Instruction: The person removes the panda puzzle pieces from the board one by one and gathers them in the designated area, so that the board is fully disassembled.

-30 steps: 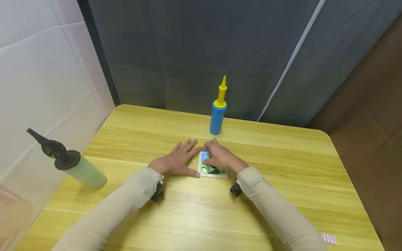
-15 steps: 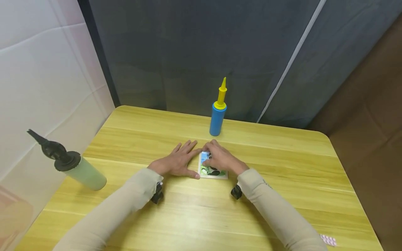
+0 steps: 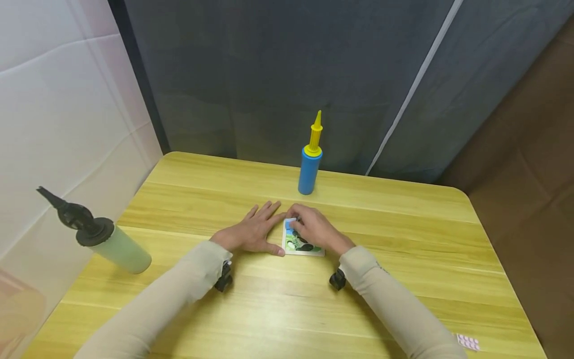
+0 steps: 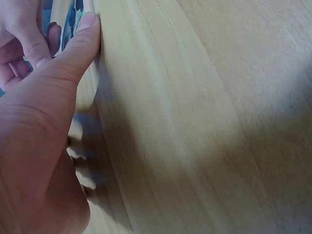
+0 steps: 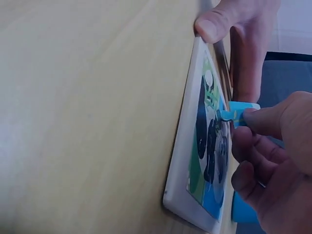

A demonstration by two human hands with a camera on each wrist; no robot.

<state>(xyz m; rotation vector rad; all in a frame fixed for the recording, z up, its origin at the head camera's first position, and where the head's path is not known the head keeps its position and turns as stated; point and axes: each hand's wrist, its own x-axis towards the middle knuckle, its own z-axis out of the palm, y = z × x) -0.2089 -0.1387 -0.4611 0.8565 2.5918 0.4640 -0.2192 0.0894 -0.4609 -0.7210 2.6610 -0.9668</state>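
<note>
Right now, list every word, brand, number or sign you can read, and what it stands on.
No text can be read anywhere.
Right sleeve: tiny dark marking towards the wrist, too small to read.
Pink-dotted piece: too small to tell whether it carries print.
Picture puzzle, blue pump, green pump: no lettering visible.

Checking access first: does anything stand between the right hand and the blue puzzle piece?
Nothing visible does: the right hand pinches the blue puzzle piece at the panda puzzle. The left hand is at the puzzle's left side, not between.
</note>
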